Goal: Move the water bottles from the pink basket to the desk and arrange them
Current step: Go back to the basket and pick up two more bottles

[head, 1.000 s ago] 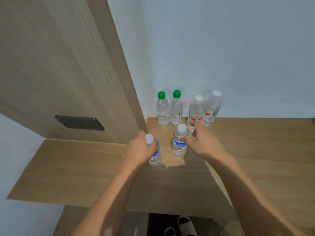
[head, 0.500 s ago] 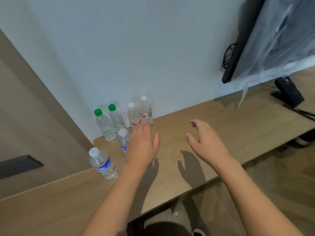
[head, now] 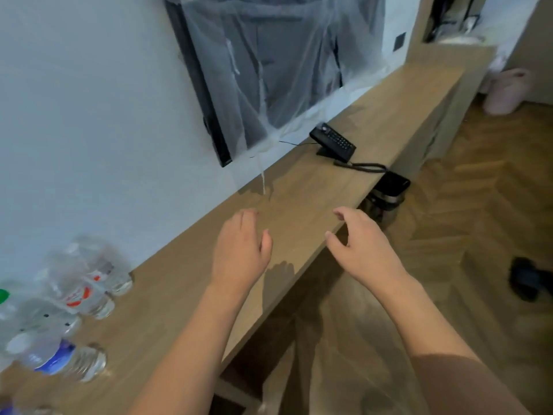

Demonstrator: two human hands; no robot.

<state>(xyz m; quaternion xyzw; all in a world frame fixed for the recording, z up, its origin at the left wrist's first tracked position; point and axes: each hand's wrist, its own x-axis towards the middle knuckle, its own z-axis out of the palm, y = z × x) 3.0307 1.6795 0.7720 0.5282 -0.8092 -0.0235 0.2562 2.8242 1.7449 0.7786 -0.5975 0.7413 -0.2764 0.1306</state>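
Both hands empty mid-frame over desk point(head: 314, 187): left hand point(head: 241, 250) fingers relaxed, right hand point(head: 363, 244) fingers loosely curled. Water bottles point(head: 74, 298) clustered lower left on desk; pink basket point(head: 505, 91) upper right on floor.

Covered TV point(head: 284, 70) on wall, phone point(head: 332, 142) below.

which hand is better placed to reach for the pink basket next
Right, probably. The right hand is empty, off the desk edge, on the pink basket's side. The left hand hovers over the desk, nearer the bottles.
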